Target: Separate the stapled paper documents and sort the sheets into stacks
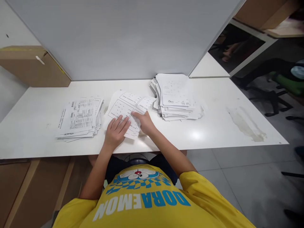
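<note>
A white printed paper sheet [128, 109], lying mid-table, is pressed flat by the left hand [115, 131], fingers together, and creased by the right hand [145, 123], fingers extended. A finished-looking printed stack [79, 117] lies left; a taller stack [177, 96] apparently remains at right.

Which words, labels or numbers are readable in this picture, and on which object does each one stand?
"DORAEMON": on the yellow shirt, upside down in this view.
Printed sheet under both hands: too small to read.
Left paper stack: print too blurred to read.
Right paper stack: print too faint to read.
</note>
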`<move>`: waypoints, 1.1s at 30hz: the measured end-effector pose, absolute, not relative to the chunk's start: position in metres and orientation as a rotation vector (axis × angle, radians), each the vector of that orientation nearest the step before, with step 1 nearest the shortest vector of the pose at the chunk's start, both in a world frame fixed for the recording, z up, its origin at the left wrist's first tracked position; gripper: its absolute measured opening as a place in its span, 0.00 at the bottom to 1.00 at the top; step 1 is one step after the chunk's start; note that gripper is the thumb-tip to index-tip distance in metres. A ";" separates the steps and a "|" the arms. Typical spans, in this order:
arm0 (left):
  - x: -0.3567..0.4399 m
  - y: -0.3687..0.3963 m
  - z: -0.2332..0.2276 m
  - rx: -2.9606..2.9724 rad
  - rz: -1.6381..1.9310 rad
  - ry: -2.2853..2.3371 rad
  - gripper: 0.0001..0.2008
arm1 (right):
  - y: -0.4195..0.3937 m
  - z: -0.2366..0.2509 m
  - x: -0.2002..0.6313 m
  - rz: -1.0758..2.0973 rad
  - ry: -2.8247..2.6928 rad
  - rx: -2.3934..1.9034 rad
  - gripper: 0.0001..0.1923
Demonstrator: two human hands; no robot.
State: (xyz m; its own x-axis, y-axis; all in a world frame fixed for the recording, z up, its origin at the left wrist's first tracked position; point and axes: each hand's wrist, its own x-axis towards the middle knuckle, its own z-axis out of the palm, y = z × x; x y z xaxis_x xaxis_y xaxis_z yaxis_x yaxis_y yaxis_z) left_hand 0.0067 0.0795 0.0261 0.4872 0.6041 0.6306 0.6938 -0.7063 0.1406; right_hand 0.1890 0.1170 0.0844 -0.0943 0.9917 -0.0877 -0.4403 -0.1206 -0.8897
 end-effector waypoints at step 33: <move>0.072 0.083 0.050 -2.627 -2.294 -1.861 0.19 | 0.042 0.010 0.293 1.209 -1.195 -1.302 0.17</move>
State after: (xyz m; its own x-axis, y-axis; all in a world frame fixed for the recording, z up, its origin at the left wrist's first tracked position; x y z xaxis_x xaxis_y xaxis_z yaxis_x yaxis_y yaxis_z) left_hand 0.0717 0.0831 0.0499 0.0574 0.9491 0.3098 0.1070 -0.3144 0.9432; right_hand 0.2926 0.0416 0.0096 0.0294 0.9978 -0.0589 0.0472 -0.0603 -0.9971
